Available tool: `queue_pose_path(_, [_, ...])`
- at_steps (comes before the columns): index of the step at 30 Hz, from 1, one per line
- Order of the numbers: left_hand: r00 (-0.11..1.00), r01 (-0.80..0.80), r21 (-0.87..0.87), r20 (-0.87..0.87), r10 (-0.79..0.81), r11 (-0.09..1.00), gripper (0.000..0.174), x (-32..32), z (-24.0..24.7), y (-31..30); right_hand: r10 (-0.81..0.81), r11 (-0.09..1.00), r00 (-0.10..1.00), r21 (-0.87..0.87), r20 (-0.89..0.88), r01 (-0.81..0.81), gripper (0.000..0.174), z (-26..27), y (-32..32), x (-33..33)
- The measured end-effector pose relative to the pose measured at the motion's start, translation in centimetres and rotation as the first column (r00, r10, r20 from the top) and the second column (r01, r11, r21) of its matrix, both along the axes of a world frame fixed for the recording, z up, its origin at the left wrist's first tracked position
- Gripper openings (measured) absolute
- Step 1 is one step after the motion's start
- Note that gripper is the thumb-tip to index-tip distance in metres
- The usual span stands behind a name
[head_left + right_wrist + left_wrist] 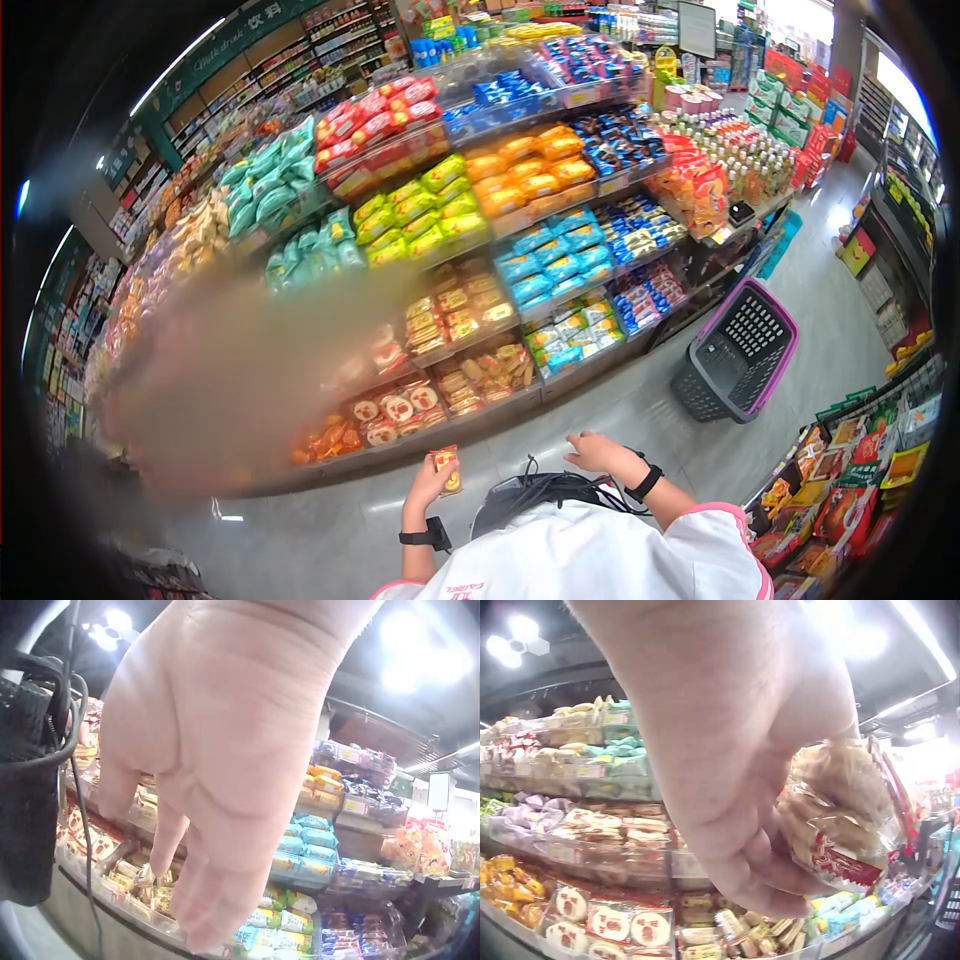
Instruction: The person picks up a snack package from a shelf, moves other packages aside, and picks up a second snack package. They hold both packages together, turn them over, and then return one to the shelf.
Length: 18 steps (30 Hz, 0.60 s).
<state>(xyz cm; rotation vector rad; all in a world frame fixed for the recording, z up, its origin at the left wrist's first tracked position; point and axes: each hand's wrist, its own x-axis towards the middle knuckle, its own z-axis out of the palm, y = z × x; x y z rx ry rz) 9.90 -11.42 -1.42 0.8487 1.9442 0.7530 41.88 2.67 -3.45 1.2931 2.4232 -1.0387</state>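
Note:
My left hand (427, 484) grips a small snack packet (447, 468) in front of my body. In the left wrist view this packet (847, 859) has a clear wrapper, pale brown contents and a red label, with the fingers (769, 881) curled against its near side. Part of it is hidden behind the hand. Over the floor to the right, my right hand (597, 453) hangs in the air with nothing in it. Its fingers (214, 900) point down, loosely extended, in the right wrist view. Both hands are in front of the stepped snack display (470, 430).
The display's bins hold yellow-green packets (420, 205), orange packets (530, 165), blue packets (555, 260) and round-cake packs (398, 408). A grey basket with a purple rim (783, 345) stands on the floor at right. Another goods shelf (850, 500) is at lower right. A blur covers the left part of the head view.

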Motion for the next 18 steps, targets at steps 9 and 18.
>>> queue_pose_path(9, [0.995, 0.028, -0.175, -0.085, -0.043, 0.984, 0.062, -5.9, -2.7, -6.4, 0.165, 0.986, 0.981, -0.002, 0.101, -0.165, 0.041, -3.2, 0.0, -8.3])
queue_pose_path(18, [0.987, -0.150, -0.342, -0.103, 0.121, 0.928, 0.067, -7.1, -6.3, -11.0, 0.390, 0.921, 0.902, -0.051, 0.184, -0.387, 0.037, -6.4, 7.0, -12.9])
